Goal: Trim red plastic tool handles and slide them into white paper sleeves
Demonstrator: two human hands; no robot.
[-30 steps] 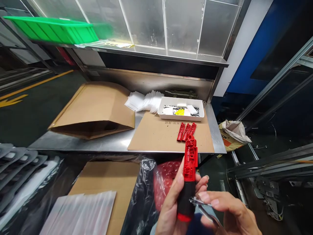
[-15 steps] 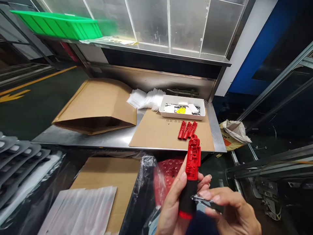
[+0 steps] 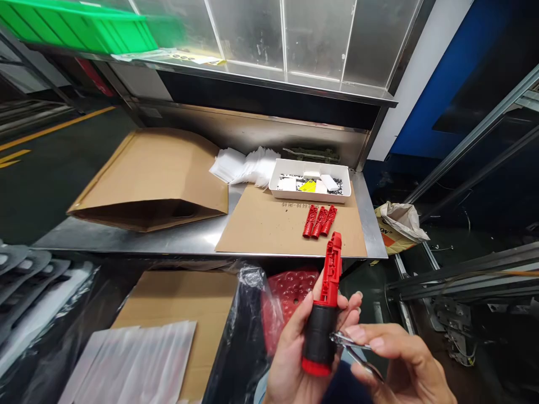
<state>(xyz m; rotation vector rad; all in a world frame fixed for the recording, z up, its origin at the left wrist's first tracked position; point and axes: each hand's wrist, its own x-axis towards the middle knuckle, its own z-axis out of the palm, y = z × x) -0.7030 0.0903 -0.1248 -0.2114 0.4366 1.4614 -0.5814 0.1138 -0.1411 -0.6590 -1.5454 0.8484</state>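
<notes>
Head view: wraps left hand (image 3: 286,353) around red-and-black plastic handle (image 3: 328,293), held in front of bench (image 3: 376,227); pinches two-armed metal hand tool (image 3: 350,341) in partly curled right hand (image 3: 406,362), at edge of black sleeve (image 3: 319,332). May scratch sleeve through tool slippage; may drop handle through slackened left grip.

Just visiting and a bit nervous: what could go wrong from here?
The metal hand tool in the right-hand grip sits close to the left-hand grip; a slip might nick a finger. Its tip is at the black sleeve, which could get scratched. The red-and-black handle is held off the front of the metal table, so if dropped it could miss the tabletop.
</notes>
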